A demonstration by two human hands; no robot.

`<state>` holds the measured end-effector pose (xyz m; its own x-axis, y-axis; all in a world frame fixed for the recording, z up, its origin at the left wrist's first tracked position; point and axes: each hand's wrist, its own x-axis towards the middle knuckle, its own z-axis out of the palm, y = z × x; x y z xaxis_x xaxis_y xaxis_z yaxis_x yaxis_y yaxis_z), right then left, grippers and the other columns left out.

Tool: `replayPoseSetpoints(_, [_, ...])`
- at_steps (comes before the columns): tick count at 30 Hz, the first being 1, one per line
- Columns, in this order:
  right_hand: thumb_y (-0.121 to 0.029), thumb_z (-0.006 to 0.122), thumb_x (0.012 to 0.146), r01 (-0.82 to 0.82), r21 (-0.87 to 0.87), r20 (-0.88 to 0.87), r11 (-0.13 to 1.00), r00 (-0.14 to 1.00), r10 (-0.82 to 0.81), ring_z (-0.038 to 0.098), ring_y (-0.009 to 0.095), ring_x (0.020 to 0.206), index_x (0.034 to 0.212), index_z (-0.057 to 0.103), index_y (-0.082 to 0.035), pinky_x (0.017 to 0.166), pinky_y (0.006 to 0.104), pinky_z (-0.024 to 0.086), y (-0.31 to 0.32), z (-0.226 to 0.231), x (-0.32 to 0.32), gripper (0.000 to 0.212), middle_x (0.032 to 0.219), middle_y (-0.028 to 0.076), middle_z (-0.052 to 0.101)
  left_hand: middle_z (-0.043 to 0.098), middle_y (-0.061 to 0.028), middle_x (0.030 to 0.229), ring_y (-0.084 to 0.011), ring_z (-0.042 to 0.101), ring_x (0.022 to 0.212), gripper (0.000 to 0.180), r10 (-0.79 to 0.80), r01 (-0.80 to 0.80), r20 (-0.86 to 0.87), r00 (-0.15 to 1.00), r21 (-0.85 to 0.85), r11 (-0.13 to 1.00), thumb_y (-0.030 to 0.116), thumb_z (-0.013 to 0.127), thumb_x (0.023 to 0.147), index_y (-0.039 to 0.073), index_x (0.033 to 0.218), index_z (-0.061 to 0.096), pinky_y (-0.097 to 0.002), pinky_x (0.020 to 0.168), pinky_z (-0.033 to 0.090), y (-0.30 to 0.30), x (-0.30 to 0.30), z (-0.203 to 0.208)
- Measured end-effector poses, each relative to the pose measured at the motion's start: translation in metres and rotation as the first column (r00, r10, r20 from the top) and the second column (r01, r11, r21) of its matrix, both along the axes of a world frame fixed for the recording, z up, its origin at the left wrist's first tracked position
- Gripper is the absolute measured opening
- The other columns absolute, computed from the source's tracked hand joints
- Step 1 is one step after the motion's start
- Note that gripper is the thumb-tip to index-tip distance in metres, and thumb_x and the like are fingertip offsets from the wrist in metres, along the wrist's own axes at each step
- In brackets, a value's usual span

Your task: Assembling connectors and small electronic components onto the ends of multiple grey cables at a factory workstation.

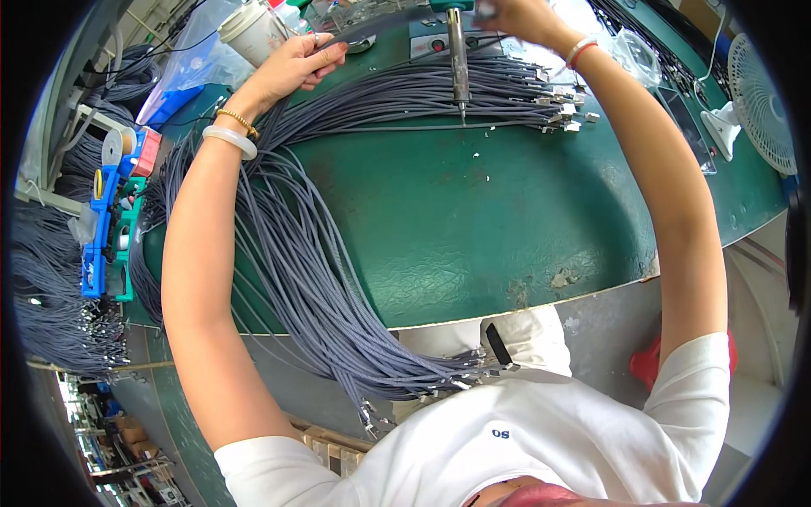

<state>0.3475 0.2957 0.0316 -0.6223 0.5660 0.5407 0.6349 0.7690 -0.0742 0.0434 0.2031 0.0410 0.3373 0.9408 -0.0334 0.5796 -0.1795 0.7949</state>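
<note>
Nearest the lens at lower centre: white shirt (541, 439), then loose metal-tipped ends of grey cords (312, 279) spilling off the green table (473, 228) edge. Thick bundle running up left of centre, fanning across the upper middle to metal clips (562, 106) at upper right. Left hand (291, 63), upper left, pinched narrow on one dark cord. Right hand (524, 17), top centre, partly cut off; grip impossible to tell. Probably light, limp, braided, prone to tangling; best taken near a clip end, singly. Upright metal tool (457, 59) between both hands
</note>
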Motion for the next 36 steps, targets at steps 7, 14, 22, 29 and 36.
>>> replayPoseSetpoints(7, [-0.036,0.061,0.073,-0.037,-0.090,0.117,0.995,0.992,0.048,0.055,0.038,0.064,0.070,0.055,-0.002,0.055,0.0431,0.041,-0.007,-0.015,0.032,0.035,0.064,0.018,0.056,0.034,0.0057,0.060,-0.0023,0.030,0.051,0.029,-0.066,0.067,-0.054,0.996,0.011,0.998,0.033,0.046,0.089,0.006,0.081,0.051,-0.0168,0.045,0.026,0.005,0.015,-0.022])
replayPoseSetpoints(14, [-0.034,0.053,0.080,0.013,0.068,0.511,0.998,0.858,-0.046,0.055,0.034,0.054,0.092,0.050,-0.007,0.047,0.0416,0.041,-0.029,-0.045,0.051,0.030,0.057,0.016,0.054,0.046,-0.0006,0.063,-0.0069,0.042,0.058,0.030,-0.080,0.136,-0.325,0.942,0.155,0.979,0.028,0.044,0.090,-0.001,0.094,0.049,-0.0218,0.052,0.036,0.001,0.017,-0.059])
replayPoseSetpoints(22, [-0.016,0.044,0.079,-0.245,0.340,0.625,0.908,0.781,-0.023,0.056,0.023,0.050,0.079,0.048,-0.005,0.042,0.0333,0.042,-0.044,-0.077,0.070,0.012,0.056,0.008,0.054,0.057,-0.0213,0.093,-0.0380,0.052,0.089,0.030,0.058,0.298,-0.684,0.727,0.390,0.871,0.021,0.045,0.088,-0.001,0.109,0.043,-0.0403,0.073,0.043,-0.031,0.047,-0.088])
replayPoseSetpoints(29, [-0.016,0.054,0.079,-0.209,0.468,0.652,0.858,0.738,-0.176,0.058,0.020,0.067,0.101,0.048,-0.007,0.064,0.0277,0.047,-0.066,-0.109,0.087,0.024,0.069,0.007,0.054,0.057,-0.0183,0.092,-0.0357,0.053,0.086,0.026,0.012,0.390,-0.733,0.680,0.375,0.841,0.020,0.048,0.086,0.001,0.104,0.046,-0.0412,0.069,0.043,-0.052,0.050,-0.100])
replayPoseSetpoints(36, [-0.009,0.054,0.077,-0.338,0.454,0.654,0.824,0.754,-0.052,0.056,0.017,0.065,0.091,0.044,-0.006,0.067,0.0253,0.047,-0.089,-0.103,0.093,0.018,0.066,0.004,0.049,0.051,-0.0108,0.086,-0.0285,0.054,0.081,0.021,-0.039,0.514,-0.756,0.654,0.405,0.756,0.014,0.054,0.079,0.002,0.095,0.051,-0.0367,0.068,0.045,-0.073,0.059,-0.110])
